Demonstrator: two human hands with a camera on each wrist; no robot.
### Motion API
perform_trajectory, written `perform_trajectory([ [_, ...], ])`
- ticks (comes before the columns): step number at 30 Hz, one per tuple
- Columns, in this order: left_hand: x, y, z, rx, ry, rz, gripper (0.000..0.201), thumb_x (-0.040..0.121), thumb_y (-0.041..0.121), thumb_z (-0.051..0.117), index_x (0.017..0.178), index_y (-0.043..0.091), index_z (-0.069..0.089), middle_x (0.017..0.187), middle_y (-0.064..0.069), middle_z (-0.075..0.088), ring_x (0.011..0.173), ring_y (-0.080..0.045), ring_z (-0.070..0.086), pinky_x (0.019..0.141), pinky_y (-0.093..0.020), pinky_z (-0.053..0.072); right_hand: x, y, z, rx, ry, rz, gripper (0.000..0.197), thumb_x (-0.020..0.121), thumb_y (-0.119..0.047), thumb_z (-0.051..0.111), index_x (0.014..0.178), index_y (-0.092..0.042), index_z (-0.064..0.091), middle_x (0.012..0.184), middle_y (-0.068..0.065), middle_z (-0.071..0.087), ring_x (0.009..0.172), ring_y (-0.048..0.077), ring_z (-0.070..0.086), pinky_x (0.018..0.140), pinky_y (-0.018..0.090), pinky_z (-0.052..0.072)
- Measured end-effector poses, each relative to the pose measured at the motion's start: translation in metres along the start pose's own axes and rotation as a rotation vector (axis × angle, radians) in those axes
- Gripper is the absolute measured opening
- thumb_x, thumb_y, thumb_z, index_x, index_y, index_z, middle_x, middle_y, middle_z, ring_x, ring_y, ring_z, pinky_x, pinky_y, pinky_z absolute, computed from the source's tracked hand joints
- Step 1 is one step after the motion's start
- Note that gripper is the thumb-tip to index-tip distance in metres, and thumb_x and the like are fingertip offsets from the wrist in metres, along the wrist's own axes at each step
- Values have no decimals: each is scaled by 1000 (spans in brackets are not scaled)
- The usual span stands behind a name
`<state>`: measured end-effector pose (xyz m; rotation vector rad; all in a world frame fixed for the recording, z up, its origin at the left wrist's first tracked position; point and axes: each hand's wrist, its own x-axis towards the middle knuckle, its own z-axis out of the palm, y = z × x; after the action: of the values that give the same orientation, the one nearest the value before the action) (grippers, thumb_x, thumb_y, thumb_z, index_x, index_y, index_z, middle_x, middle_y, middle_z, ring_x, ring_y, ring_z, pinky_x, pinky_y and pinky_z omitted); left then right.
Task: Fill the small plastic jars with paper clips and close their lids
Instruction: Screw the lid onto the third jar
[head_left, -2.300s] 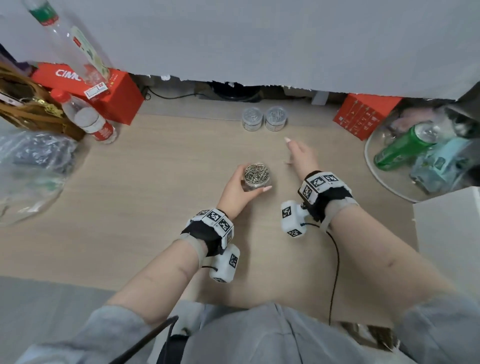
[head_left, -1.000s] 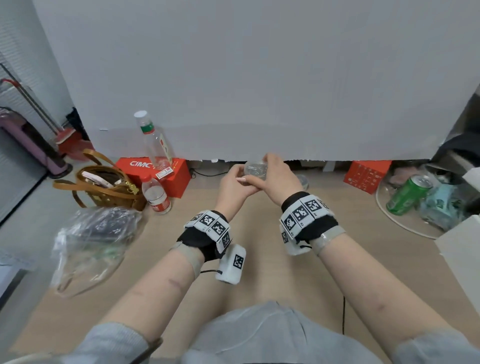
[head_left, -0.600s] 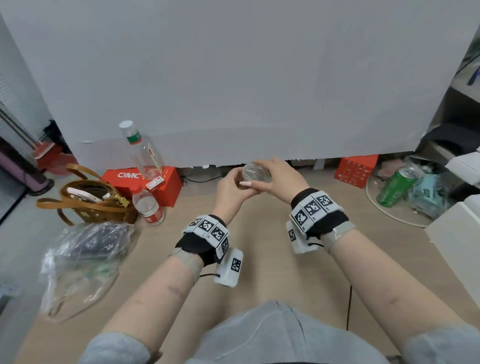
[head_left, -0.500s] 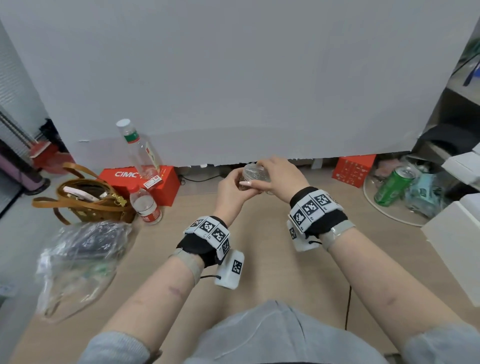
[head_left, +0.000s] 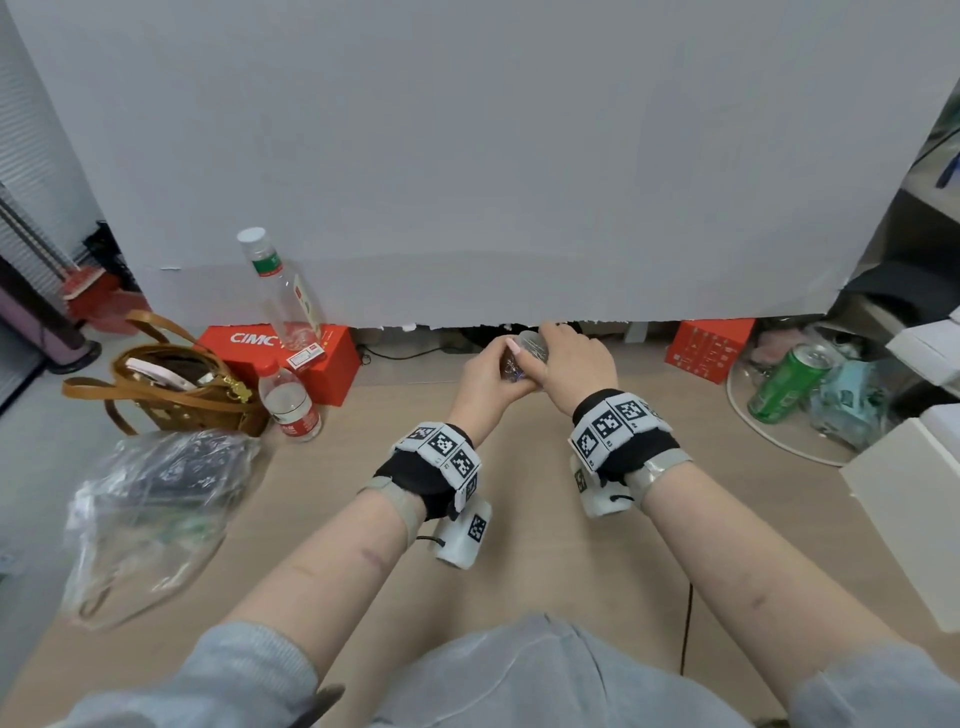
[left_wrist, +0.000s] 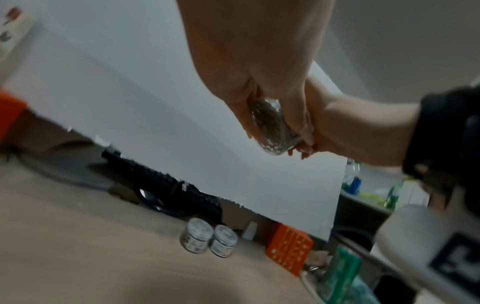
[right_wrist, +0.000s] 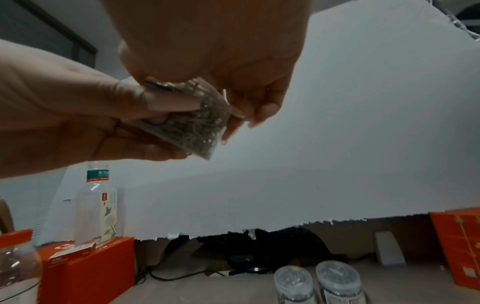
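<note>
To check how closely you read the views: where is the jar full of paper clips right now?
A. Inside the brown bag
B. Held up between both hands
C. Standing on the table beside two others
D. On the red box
B: the left hand and right hand both grip the jar above the table, apart from the two jars standing there.

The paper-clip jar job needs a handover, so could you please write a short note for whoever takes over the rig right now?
Left hand: grips the body of the jar of paper clips, held up off the table.
Right hand: curled over the lid on top of that jar.
Done: two closed jars stand side by side at the back of the table; they look filled. The held jar is full.
Left: I cannot tell whether the lid is fully seated, so finish closing it, then set the jar down, perhaps beside the other two. No further empty jars or loose clips show in these views.
</note>
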<state>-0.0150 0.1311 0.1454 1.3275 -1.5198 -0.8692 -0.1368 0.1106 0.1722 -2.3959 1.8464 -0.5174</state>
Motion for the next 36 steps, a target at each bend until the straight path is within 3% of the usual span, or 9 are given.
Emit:
perform_trajectory([
  [6,31,-17,5,-3,-10,-86,46,68,9,80,105,9,53,98,-2,61,87,-12,54,71,-11,40,21,18,13,423,-174,137,54,86,-64,36,110,-19,52,105,1,58,87,19,58,77,33,45],
  [10,60,-30,16,-60,-3,-167,56,65,14,84,111,6,53,107,-7,62,91,-12,55,80,-20,41,41,38,18,1060,-314,392,49,91,-46,48,120,-7,49,97,11,60,70,19,60,65,32,54],
  [14,86,-43,34,-70,-8,-186,54,67,13,83,112,6,53,107,-6,63,95,-13,57,84,-20,44,63,64,24,1268,-374,476,34,94,-31,49,115,-6,51,102,14,62,57,8,66,61,21,57],
  [17,103,-51,51,-78,-26,-212,52,68,10,81,112,3,53,102,-2,61,87,-7,55,75,-8,42,79,84,35,1275,-398,510,32,95,-25,49,120,-5,49,102,12,61,55,4,66,59,18,56],
  [23,126,-78,85,16,-23,-234,64,59,28,85,115,13,58,108,-1,55,104,-15,51,92,-27,40,98,116,68,1327,-334,624,12,92,-10,52,104,-7,51,86,10,58,48,0,62,46,13,50],
  [28,136,-101,109,153,-18,-388,66,67,19,81,127,25,54,114,-7,42,115,-22,35,93,-22,26,110,139,102,1195,-272,639,21,87,-8,59,107,-1,58,87,10,60,71,24,62,65,30,53],
  [31,140,-108,118,192,-36,-412,63,70,18,78,128,25,53,118,-9,42,118,-25,34,93,-22,26,110,152,119,1099,-250,630,7,82,-20,67,86,-24,64,86,10,66,85,37,66,77,53,54],
  [33,145,-115,124,235,-49,-432,63,70,24,78,128,28,53,122,-8,41,118,-25,32,96,-25,27,112,159,126,1023,-246,618,8,79,-29,69,81,-35,64,87,8,69,87,29,67,82,49,53],
  [36,149,-123,126,383,-65,-458,68,68,38,78,130,33,51,132,-4,40,120,-24,32,98,-29,27,114,163,130,933,-242,589,14,81,-32,66,94,-28,66,90,2,69,91,18,65,88,34,51],
])
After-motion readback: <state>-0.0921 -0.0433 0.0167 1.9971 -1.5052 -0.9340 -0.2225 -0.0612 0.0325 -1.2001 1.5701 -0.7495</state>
